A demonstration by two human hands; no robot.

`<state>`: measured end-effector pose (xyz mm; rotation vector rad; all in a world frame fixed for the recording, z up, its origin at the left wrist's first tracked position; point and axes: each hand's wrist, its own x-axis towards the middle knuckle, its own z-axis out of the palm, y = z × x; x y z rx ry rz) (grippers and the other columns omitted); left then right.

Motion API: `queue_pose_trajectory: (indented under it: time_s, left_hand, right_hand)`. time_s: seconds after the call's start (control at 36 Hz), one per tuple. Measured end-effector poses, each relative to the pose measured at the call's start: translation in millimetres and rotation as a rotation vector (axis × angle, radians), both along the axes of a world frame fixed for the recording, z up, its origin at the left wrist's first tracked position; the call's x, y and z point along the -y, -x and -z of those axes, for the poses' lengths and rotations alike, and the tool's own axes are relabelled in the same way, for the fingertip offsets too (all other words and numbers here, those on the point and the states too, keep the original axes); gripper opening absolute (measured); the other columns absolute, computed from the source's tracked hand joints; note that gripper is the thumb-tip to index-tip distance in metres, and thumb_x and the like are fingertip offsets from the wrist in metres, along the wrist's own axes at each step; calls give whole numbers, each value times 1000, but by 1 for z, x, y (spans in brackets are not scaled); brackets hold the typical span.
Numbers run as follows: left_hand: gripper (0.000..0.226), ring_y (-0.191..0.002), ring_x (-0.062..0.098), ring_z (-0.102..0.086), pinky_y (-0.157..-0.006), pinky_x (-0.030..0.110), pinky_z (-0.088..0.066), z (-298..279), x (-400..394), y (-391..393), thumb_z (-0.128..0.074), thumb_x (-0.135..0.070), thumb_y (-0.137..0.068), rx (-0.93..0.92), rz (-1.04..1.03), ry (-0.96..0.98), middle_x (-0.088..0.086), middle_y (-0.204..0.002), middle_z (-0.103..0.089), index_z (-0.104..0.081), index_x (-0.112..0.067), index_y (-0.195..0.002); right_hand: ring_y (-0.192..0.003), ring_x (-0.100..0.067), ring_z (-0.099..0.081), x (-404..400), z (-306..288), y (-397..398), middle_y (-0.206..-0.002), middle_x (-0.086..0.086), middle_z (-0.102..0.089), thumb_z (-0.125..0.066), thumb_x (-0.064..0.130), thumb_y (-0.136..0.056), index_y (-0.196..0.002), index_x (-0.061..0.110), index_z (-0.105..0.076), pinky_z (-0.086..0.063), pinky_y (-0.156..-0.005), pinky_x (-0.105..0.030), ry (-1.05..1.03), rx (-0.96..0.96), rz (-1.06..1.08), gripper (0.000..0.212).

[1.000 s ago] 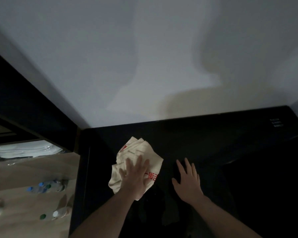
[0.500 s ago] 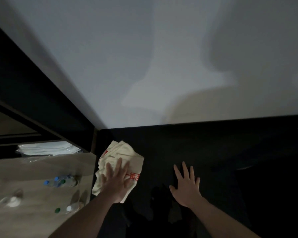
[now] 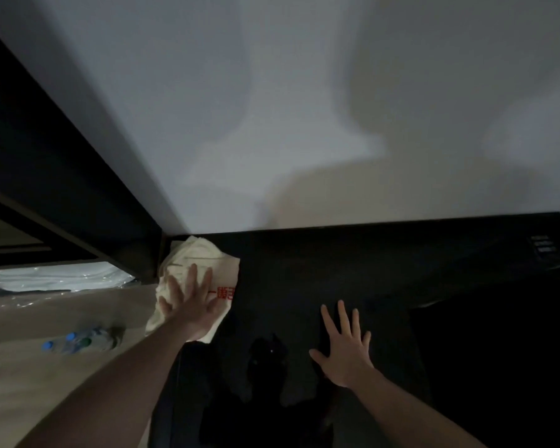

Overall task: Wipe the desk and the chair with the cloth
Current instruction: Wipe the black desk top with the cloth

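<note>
A crumpled cream cloth (image 3: pixel 201 257) with red print lies on the black desk (image 3: pixel 385 270), pushed into its far left corner against the wall. My left hand (image 3: pixel 191 305) presses flat on the cloth with fingers spread. My right hand (image 3: pixel 345 347) rests flat and spread on the bare desk top, to the right of the cloth and apart from it, holding nothing. No chair can be made out in the dim scene.
A pale wall (image 3: pixel 304 108) rises behind the desk. A dark frame (image 3: pixel 62 176) stands at the left. Lower left, a wooden surface (image 3: pixel 46 376) holds plastic bottles (image 3: pixel 78 341) and a plastic-wrapped white pack (image 3: pixel 59 279). A socket panel (image 3: pixel 542 247) sits at the desk's far right.
My left hand has slid the cloth left and away, from the middle of the desk into the far left corner. My right hand has stayed flat on the desk.
</note>
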<state>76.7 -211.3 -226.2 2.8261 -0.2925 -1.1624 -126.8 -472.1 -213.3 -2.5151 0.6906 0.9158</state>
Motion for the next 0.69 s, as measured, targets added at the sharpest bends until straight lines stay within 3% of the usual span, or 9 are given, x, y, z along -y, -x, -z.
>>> queue_pose_trajectory:
  time_s: [0.14, 0.31, 0.47, 0.5, 0.56, 0.58, 0.61, 0.67, 0.69]
  left_hand:
    - [79, -150, 41, 31, -122, 64, 5, -3, 8, 0, -26, -71, -100, 10, -40, -14, -10, -164, 37, 22, -44, -157]
    - [65, -151, 46, 24, -121, 67, 0, -11, 39, 13, -21, -56, -107, -39, -100, 30, -8, -167, 27, 13, -41, -160]
    - [56, -153, 48, 16, -113, 80, -3, 3, 115, 59, -14, -39, -107, -54, 90, 2, 6, -172, 11, -20, -32, -162]
    - [55, -152, 55, 6, -107, 86, -10, 7, 131, 69, -15, -33, -106, -28, 211, -28, 12, -172, 0, -35, -29, -157]
    - [48, -142, 60, -26, -82, 92, -32, 0, 170, 78, -32, -25, -95, -84, 368, -101, 23, -153, -47, -74, -25, -119]
    - [46, -139, 56, -32, -76, 90, -37, -1, 190, 85, -36, -23, -91, 22, 463, -108, 23, -144, -57, -79, -25, -108]
    - [48, -144, 53, -23, -84, 90, -34, -12, 213, 92, -33, -24, -95, 16, 534, -160, 22, -152, -49, -75, -26, -119]
    - [61, -153, 49, 11, -108, 85, -9, -12, 260, 106, -8, -35, -104, 52, 587, -120, 15, -171, -3, -39, -27, -156]
    - [63, -153, 48, 19, -111, 82, -2, -16, 284, 111, -1, -38, -104, 25, 568, -123, 11, -172, 8, -27, -27, -160]
  right_hand:
    - [-150, -31, 26, 7, -3, 3, -161, 6, 33, -51, 62, -92, -157, 40, 14, -2, -120, -61, -36, 14, -11, 94]
    - [-154, -23, 5, 39, -14, 14, -166, 10, 15, -51, 58, -95, -158, 40, 2, -16, -121, -52, -73, 119, 10, 84]
    - [-153, -26, 10, 106, -11, 36, -166, 8, 17, -50, 55, -97, -158, 40, 2, -12, -122, -52, -43, 166, 25, 82]
    - [-153, -26, 10, 121, -10, 39, -166, 8, 16, -50, 54, -97, -158, 40, 2, -11, -122, -51, -40, 171, 26, 82]
    - [-153, -26, 9, 153, -10, 48, -166, 8, 16, -50, 52, -98, -158, 40, 2, -11, -122, -51, -42, 184, 40, 81]
    - [-153, -26, 9, 169, -10, 53, -166, 8, 16, -50, 52, -98, -158, 40, 2, -12, -122, -51, -48, 191, 51, 81]
    - [-153, -26, 9, 185, -10, 59, -165, 8, 16, -51, 51, -98, -158, 40, 3, -12, -123, -51, -54, 199, 65, 81]
    - [-153, -26, 8, 215, -10, 72, -165, 8, 17, -50, 51, -98, -158, 40, 3, -12, -123, -51, -52, 218, 92, 81]
    - [-153, -26, 8, 229, -10, 78, -165, 7, 17, -50, 51, -99, -158, 40, 4, -12, -123, -51, -46, 226, 102, 81]
